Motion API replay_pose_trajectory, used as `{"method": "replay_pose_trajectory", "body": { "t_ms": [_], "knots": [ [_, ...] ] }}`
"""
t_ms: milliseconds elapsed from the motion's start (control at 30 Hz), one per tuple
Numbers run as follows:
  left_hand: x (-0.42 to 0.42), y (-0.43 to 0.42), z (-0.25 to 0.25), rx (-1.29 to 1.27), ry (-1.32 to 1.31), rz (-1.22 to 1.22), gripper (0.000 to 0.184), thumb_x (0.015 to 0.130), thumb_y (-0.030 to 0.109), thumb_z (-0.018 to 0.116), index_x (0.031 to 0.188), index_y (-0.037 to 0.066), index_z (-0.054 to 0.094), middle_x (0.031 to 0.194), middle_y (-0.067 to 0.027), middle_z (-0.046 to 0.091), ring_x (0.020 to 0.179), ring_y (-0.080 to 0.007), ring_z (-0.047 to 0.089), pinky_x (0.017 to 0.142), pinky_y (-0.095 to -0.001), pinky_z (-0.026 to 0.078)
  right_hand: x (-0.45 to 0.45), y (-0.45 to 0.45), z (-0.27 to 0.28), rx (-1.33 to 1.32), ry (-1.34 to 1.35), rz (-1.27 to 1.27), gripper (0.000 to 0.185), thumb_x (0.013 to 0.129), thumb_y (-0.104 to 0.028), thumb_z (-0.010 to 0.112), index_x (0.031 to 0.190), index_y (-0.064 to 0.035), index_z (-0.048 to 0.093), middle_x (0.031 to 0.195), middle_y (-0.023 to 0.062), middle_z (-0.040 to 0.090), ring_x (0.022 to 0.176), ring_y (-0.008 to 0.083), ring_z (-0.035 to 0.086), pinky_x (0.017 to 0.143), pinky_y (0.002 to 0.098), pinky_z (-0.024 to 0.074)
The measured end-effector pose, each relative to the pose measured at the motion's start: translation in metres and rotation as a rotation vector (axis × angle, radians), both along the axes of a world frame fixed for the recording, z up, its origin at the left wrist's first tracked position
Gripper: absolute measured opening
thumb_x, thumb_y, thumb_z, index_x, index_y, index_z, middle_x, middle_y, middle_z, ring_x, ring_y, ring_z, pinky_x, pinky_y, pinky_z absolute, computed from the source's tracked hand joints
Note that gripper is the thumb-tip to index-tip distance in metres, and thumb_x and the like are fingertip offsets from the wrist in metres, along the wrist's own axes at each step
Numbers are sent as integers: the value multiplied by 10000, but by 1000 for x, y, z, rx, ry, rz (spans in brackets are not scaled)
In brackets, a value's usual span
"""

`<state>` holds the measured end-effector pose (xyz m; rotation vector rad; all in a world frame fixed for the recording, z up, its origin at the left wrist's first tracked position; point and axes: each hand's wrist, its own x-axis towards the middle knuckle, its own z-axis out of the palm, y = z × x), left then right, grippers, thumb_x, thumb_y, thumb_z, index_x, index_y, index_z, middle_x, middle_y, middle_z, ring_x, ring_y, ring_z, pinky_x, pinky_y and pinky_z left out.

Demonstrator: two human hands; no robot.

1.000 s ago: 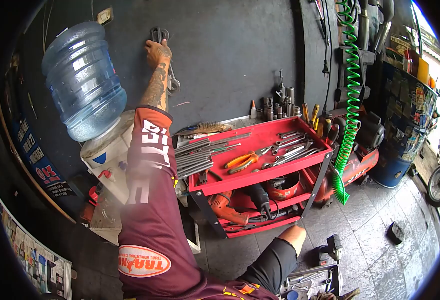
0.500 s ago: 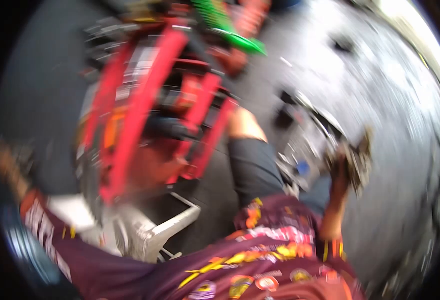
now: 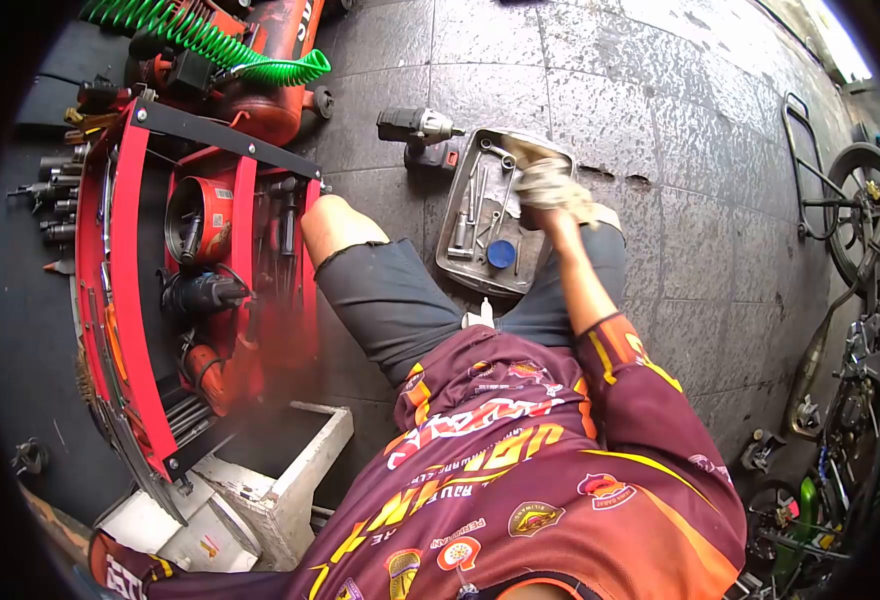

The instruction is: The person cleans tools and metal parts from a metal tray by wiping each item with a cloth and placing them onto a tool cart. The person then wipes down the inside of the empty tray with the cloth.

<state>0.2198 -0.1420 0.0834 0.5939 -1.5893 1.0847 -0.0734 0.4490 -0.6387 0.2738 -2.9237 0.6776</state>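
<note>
My right hand is over the right side of a grey metal tray on the floor between my legs. Its fingers are closed on a dirty, pale cloth, which is partly smeared by motion. Inside the tray are several wrenches, sockets and a round blue lid. A cordless impact wrench stands just beyond the tray's left corner. Of my left arm only the sleeve shows at the lower left edge; my left hand is out of view.
To my left stands a red tool cart with tools in it. Behind it are a red air compressor and a green coiled hose. A whitish box is near my left side. Motorcycle parts and a wheel line the right.
The view has turned and steadied, bringing the tray into full sight. My right hand has moved with the cloth over the tray. My left hand has left the view.
</note>
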Motion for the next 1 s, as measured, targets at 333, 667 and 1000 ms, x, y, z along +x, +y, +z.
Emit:
{"method": "replay_pose_trajectory", "body": {
  "t_ms": [333, 667, 1000],
  "knots": [
    [-5, 121, -21, -139, -138, -236, 537, 907, 414, 453, 1210, -28, 421, 1185, -276, 436, 1057, -411, 461, 867, -509, 382, 72, -78, 20, 239, -352, 196, 238, 791, -251, 546, 898, -61, 640, 934, 174, 624, 904, 285, 606, 802, 365, 478],
    [-10, 204, -139, -85, -406, -803, 273, 930, 135, 393, 918, -109, 515, 1099, -269, 536, 892, -349, 611, 768, -415, 520, 57, -70, 31, 11, -487, -75, 307, 589, -117, 768, 876, -86, 665, 962, 115, 644, 907, 273, 621, 783, 355, 516],
    [22, 196, -253, 803, -324, -847, 408, 948, 142, 386, 1284, -84, 331, 1335, -217, 360, 1195, -301, 417, 967, -400, 396, 3, -48, -22, 73, 132, -465, 326, 835, -248, 488, 1087, -83, 611, 1171, 175, 572, 1128, 350, 505, 966, 442, 383]
  ]
}}
